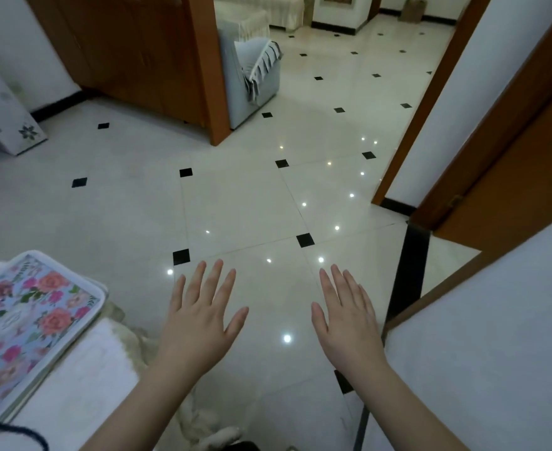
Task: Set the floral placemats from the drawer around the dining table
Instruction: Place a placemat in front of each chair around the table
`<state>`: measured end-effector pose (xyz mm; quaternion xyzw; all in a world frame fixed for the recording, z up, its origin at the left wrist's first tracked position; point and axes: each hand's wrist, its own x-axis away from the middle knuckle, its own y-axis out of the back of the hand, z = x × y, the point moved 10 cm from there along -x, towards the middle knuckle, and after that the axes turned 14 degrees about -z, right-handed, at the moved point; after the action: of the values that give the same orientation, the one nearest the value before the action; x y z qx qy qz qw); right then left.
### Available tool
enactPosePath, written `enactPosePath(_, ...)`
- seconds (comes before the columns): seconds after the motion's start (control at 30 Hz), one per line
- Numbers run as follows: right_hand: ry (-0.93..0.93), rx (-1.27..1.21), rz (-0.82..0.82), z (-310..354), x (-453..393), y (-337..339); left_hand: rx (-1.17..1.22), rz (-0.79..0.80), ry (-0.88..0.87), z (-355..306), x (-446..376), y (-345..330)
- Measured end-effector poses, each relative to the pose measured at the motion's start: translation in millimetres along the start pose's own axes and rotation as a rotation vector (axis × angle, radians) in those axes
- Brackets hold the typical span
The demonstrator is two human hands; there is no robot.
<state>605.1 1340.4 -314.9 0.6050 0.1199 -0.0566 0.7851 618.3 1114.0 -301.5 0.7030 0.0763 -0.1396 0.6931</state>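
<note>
A stack of floral placemats [23, 323], light blue with pink and coral flowers and white edges, lies at the lower left on a white surface [82, 382]. My left hand [199, 320] is held out flat over the floor, palm down, fingers spread, to the right of the stack and apart from it. My right hand [346, 323] is also flat and spread, holding nothing. No dining table or drawer is in view.
Glossy cream floor tiles [245, 203] with small black squares stretch ahead. A wooden door frame [209, 79] and a grey armchair [255, 76] stand beyond. A white wall [483, 369] and wooden door [509, 177] close the right side. A white patterned cabinet [10, 125] is at the left.
</note>
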Motion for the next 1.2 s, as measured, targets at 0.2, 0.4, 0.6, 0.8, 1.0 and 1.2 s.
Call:
enactPosePath(0.2, 0.064, -0.026, 0.019, 12.2, -51.0, -16.7, 0.009, 0.009, 0.039, 22.6, -38.4, -21.8)
enactPosePath(0.4, 0.124, -0.026, 0.018, 41.1, -119.6, -33.2, 0.014, 0.025, 0.115, 59.7, -91.9, -42.2)
enactPosePath(0.6, 0.18, -0.01, 0.0, 74.5, -175.3, -40.3, 0.004, 0.008, 0.169, 100.9, -139.3, -43.3)
enactPosePath(0.8, 0.246, -0.045, 0.007, 92.7, -222.9, -54.3, 0.008, 0.007, 0.218, 125.5, -174.2, -49.4)
enactPosePath(1.0, 0.357, -0.182, 0.055, 110.2, -277.0, -88.3, 0.055, 0.058, 0.332, 141.2, -197.3, -86.8)
enactPosePath(1.2, 0.468, -0.235, 0.121, 123.6, -351.6, -126.9, -0.028, 0.096, 0.457, 174.4, -234.3, -98.8)
